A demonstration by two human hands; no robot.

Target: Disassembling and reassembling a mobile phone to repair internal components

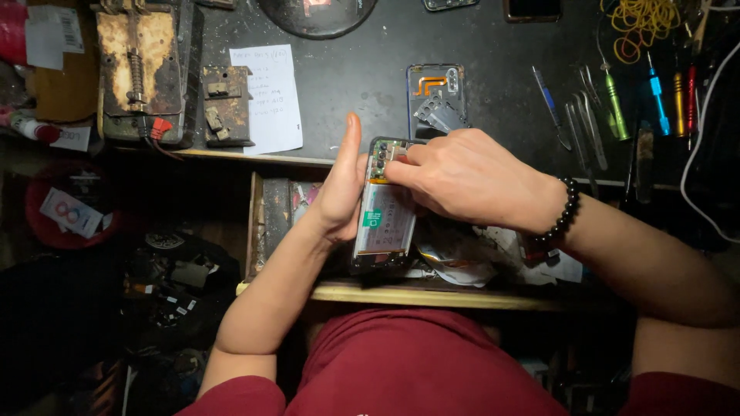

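Opened phone with its back cover off sits at centre frame, held over an open drawer in front of the dark workbench; long axis runs near vertical in the head view, tilted slightly, top end with the small boards pointing away from the person toward the bench, bottom end toward the red shirt; battery with a green tag faces up.

Far left: rusty metal press on the bench; beside it a smaller rusty block; then a white handwritten paper slip.

Left hand cradles the phone's left edge, fingers wrapped under it out of sight, thumb straight and pointing away from the body; closed around the phone.

Right hand lies over the phone's upper right part, fingers curled, index tip pressing at the top-end boards; whether it pinches anything small cannot be told; black bead bracelet on its wrist.

Just beyond the phone on the bench: a second phone frame with an orange flex cable, also lying lengthwise away from the person.

Right: tweezers; row of coloured screwdrivers; yellow rubber bands at top; white cable at the edge.
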